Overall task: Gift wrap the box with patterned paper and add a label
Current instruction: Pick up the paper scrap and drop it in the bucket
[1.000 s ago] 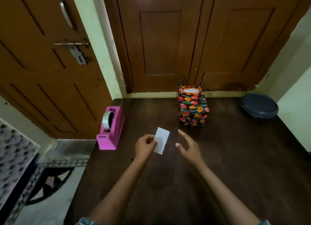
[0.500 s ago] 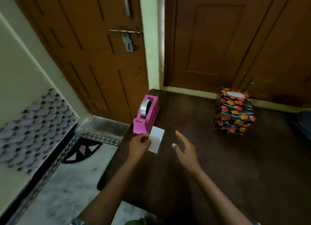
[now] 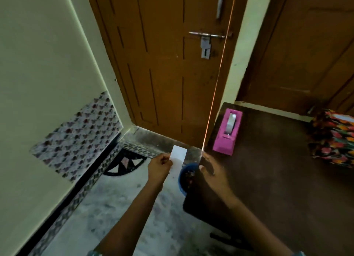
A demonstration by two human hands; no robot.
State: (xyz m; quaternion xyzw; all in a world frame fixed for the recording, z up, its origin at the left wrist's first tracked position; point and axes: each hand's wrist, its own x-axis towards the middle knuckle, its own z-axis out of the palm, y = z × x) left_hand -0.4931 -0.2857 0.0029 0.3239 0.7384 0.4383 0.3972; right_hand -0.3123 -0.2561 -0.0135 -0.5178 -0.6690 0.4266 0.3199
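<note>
My left hand pinches a small white paper slip and holds it out past the table's left edge, above a blue bin on the floor. Beside it, my right hand hovers over the table's left edge with fingers apart and nothing in it. The box, wrapped in dark paper with bright flowers and bearing a white label on top, stands at the far right on the dark wooden table, partly cut off by the frame.
A pink tape dispenser sits at the table's far left corner. Brown doors stand behind. Grey marble floor with a patterned border and a black mat lies left of the table.
My view has swung far left. Both hands moved left with the slip, from over the table to beyond its left edge, and the blue bin has come into sight.
</note>
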